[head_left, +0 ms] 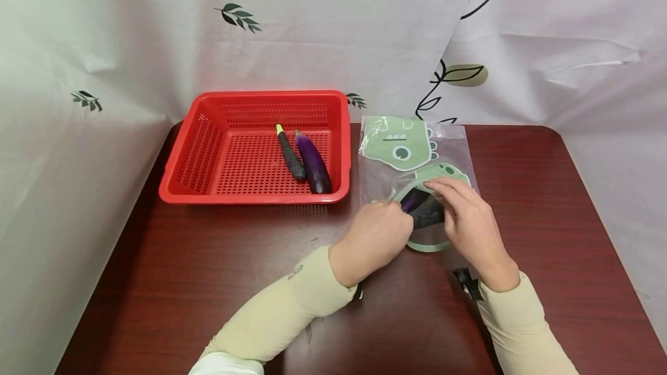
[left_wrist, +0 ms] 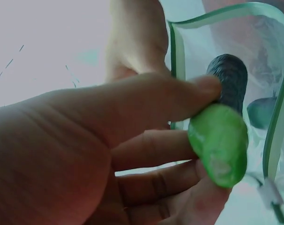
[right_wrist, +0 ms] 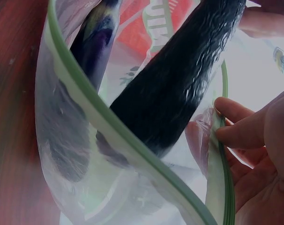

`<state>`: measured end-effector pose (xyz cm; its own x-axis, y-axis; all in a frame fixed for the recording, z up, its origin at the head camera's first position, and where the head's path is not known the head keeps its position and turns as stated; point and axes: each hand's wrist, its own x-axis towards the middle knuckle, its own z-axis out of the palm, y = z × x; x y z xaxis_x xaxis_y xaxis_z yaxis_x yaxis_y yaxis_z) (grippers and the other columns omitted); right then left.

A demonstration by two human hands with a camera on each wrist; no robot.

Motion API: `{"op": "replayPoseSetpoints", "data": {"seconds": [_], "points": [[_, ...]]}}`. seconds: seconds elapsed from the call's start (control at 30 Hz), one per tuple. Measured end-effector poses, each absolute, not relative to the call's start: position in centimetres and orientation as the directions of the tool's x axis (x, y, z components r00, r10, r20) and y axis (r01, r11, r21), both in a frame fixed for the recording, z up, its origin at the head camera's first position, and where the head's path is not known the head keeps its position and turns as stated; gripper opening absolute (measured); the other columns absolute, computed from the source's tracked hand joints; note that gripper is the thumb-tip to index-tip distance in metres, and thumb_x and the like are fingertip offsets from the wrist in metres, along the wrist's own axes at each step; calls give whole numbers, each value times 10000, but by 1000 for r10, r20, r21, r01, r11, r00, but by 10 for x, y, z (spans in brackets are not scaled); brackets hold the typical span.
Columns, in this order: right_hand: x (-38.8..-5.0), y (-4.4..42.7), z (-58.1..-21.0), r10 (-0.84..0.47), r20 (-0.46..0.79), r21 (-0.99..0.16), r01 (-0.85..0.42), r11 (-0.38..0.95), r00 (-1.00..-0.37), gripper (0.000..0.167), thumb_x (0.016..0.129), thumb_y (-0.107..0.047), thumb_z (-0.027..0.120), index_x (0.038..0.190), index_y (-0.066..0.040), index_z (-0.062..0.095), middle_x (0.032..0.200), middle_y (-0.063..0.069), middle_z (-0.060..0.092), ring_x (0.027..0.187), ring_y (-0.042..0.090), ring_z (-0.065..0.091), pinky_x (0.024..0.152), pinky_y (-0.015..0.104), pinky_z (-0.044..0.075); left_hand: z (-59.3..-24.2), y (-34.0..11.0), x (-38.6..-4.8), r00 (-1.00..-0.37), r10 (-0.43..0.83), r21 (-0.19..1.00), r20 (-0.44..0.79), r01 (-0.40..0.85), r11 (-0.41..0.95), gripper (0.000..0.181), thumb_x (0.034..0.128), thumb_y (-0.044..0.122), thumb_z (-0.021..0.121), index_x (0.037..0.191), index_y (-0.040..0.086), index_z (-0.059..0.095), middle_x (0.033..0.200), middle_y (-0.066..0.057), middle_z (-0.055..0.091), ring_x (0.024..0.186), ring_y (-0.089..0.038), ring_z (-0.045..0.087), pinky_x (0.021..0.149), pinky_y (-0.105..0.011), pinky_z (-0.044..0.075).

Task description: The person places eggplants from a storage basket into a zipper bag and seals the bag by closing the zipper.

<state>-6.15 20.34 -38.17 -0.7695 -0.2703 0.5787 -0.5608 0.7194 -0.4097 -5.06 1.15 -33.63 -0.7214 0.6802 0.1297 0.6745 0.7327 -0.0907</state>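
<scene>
Pinched near its green end by the left hand (left_wrist: 109,136), a dark vegetable (left_wrist: 232,75) points into the bag (left_wrist: 175,51) in the left wrist view. Right wrist view: the right hand (right_wrist: 273,140) pinches the bag's rim; loosening could let the mouth fold and snag the vegetable. Head view: the bag reaches the desk's (head_left: 526,207) far edge.

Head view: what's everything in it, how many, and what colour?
Table: 1, reddish brown, underneath
Cloth: unclear count, white, leaf-printed, around table
Basket: 1, red, on table
Bag: 1, clear with green, right of basket
Eggplants: at least 2, purple, basket and bag
Dark vegetables: at least 2, blackish, basket and bag mouth
Wrist gear: 2, black, at wrists
Sleeves: 2, cream, some white at left, lower view
Left grip: 1, bare, pinching dark vegetable
Right grip: 1, bare, at bag's rim
</scene>
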Motion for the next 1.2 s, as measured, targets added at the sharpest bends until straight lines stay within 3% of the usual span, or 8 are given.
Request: {"op": "replayPoseSetpoints", "data": {"seconds": [0.33,1.2], "points": [[-61,203,-382,-266,576,-414,-557,720,-773,435,834,219,594,1168,-30,718,1178,84,682,1083,255,636,888,382,472,-350,28,-51,-710,663,-158,237,645,748,236,865,97,677,725,265,766,699,44,659,650,-132,628,507,-272,511],[-61,204,-381,-280,553,-408,-548,731,-785,428,836,232,566,1162,-5,712,1166,115,676,1075,281,637,896,399,487,-378,61,-49,-726,619,-262,299,561,785,201,872,159,684,761,302,772,657,55,648,605,-121,578,461,-223,462]]}}
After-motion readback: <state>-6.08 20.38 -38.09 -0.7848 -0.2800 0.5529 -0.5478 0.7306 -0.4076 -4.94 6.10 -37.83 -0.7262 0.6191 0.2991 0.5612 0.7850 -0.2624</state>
